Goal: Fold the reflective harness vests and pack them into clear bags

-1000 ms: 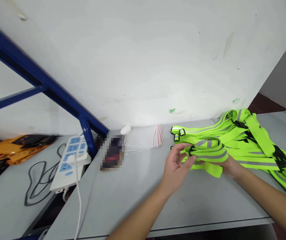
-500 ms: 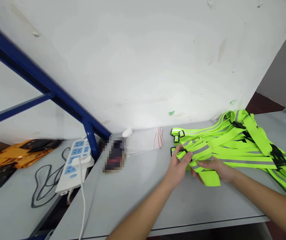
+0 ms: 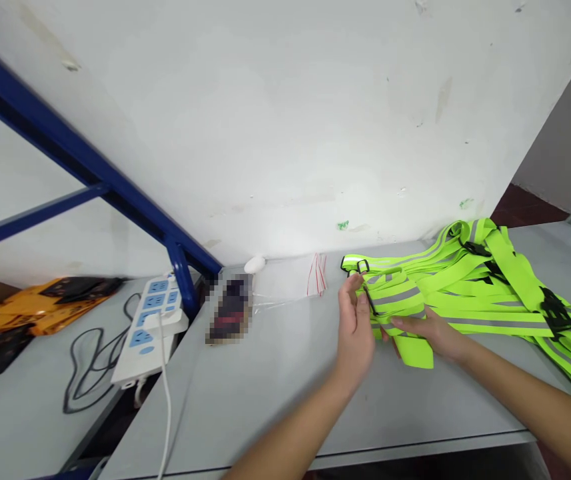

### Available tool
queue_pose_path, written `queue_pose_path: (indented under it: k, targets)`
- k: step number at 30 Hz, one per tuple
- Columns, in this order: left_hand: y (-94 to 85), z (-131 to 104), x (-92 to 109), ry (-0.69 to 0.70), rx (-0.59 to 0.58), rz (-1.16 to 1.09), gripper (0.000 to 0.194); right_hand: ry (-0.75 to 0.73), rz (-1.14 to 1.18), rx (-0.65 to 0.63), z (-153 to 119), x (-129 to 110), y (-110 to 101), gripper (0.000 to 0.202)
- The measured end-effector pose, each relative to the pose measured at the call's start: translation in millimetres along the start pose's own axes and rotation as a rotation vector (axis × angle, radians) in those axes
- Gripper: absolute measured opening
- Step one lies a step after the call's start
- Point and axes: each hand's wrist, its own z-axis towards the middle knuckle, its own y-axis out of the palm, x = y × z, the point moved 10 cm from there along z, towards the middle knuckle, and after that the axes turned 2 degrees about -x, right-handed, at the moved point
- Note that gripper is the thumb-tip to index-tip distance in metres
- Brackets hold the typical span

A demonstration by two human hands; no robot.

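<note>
A folded bundle of neon yellow-green reflective strap (image 3: 395,300) with grey stripes is held between both hands above the table. My left hand (image 3: 356,327) closes on its left end, beside a black buckle. My right hand (image 3: 428,331) grips the lower right side, thumb on top and fingers partly hidden underneath. One loose strap end hangs down below the right thumb. Just behind and to the right lies a pile of similar reflective straps (image 3: 495,293) with black buckles and clips.
Clear plastic bags (image 3: 285,280) with red edges lie by the wall, near a white rounded object (image 3: 254,265) and a pixelated item (image 3: 230,310). To the left are a white power strip (image 3: 150,320), cables, a blue metal frame (image 3: 130,207) and an orange package (image 3: 40,307).
My left hand has turned more upright, its fingers now straighter along the bundle's left end. The buckle there has tilted, and the loose strap end has shifted slightly left.
</note>
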Motion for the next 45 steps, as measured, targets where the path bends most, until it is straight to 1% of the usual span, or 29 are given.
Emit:
queue_pose_path:
  k: [1, 3, 5, 7, 9, 11, 13, 15, 16, 18, 20, 23, 25, 29, 32, 35, 37, 39, 41, 43, 45]
  targets:
    - [-1.7, -2.1, 3.9, 0.025, 0.025, 0.040, 0.057, -0.022, -0.022, 0.013, 0.4, -2.9, 0.5, 0.033]
    - [-0.3, -5.8, 5.8, 0.033, 0.019, 0.068, 0.059, -0.060, -0.075, 0.031, 1.0, -6.7, 2.7, 0.032]
    - [1.3, -8.1, 1.9, 0.004, -0.004, 0.026, 0.062, -0.082, -0.126, 0.037, 1.0, -7.8, 6.0, 0.031]
    - [-0.9, -8.5, -2.7, -0.027, 0.006, -0.014, 0.064, -0.079, -0.151, 0.043, 0.2, -7.0, 9.1, 0.031]
    - [-2.7, -7.2, -8.4, -0.086, 0.008, 0.004, 0.059, -0.046, -0.139, 0.033, -1.1, -5.2, 13.0, 0.032]
    - [1.4, -6.2, -16.4, -0.194, -0.051, 0.028, 0.055, 0.009, -0.111, -0.001, -2.4, -3.1, 18.3, 0.033]
    - [10.3, -7.3, -22.3, -0.296, -0.148, -0.004, 0.053, 0.047, -0.093, -0.044, -3.1, -2.3, 23.1, 0.032]
    - [17.1, -8.7, -23.8, -0.347, -0.211, -0.073, 0.053, 0.066, -0.082, -0.085, -2.6, -1.3, 25.9, 0.030]
    - [17.6, -8.6, -23.8, -0.355, -0.211, -0.101, 0.054, 0.074, -0.075, -0.108, -2.1, 0.2, 26.8, 0.030]
    - [12.9, -6.9, -24.4, -0.357, -0.154, -0.136, 0.055, 0.106, -0.048, -0.162, -1.5, 6.3, 28.7, 0.034]
    - [5.0, -3.8, -23.6, -0.338, -0.064, -0.174, 0.056, 0.131, 0.002, -0.179, -1.1, 11.2, 27.5, 0.039]
    - [-3.3, 2.2, -16.7, -0.282, 0.029, -0.263, 0.057, 0.079, 0.044, -0.109, 0.9, 7.1, 20.3, 0.055]
    - [-5.2, 5.6, -12.7, -0.268, 0.052, -0.330, 0.054, 0.009, 0.018, -0.041, 2.5, 0.8, 16.3, 0.058]
    - [-5.0, 10.4, -15.0, -0.332, 0.079, -0.457, 0.044, -0.076, -0.189, 0.078, 5.9, -1.2, 12.1, 0.046]
    - [-0.5, 15.1, -20.0, -0.393, 0.099, -0.479, 0.041, -0.143, -0.335, 0.179, 7.4, -3.6, 3.7, 0.039]
    - [4.9, 23.8, -19.2, -0.365, 0.143, -0.508, 0.036, -0.209, -0.387, 0.289, 5.8, -11.9, -11.0, 0.034]
    - [7.5, 29.4, -18.0, -0.331, 0.179, -0.535, 0.032, -0.221, -0.399, 0.348, 3.4, -16.7, -21.2, 0.031]
    - [11.4, 33.2, -19.2, -0.334, 0.185, -0.554, 0.033, -0.217, -0.386, 0.352, 1.1, -19.0, -25.9, 0.032]
    - [11.1, 35.5, -20.0, -0.336, 0.206, -0.587, 0.033, -0.236, -0.389, 0.304, -1.8, -22.4, -22.9, 0.032]
    - [5.8, 36.4, -19.8, -0.330, 0.258, -0.641, 0.030, -0.316, -0.448, 0.247, -7.1, -31.7, -14.9, 0.029]
    - [-0.7, 36.5, -18.9, -0.332, 0.305, -0.690, 0.028, -0.432, -0.543, 0.198, -14.5, -44.7, -5.5, 0.024]
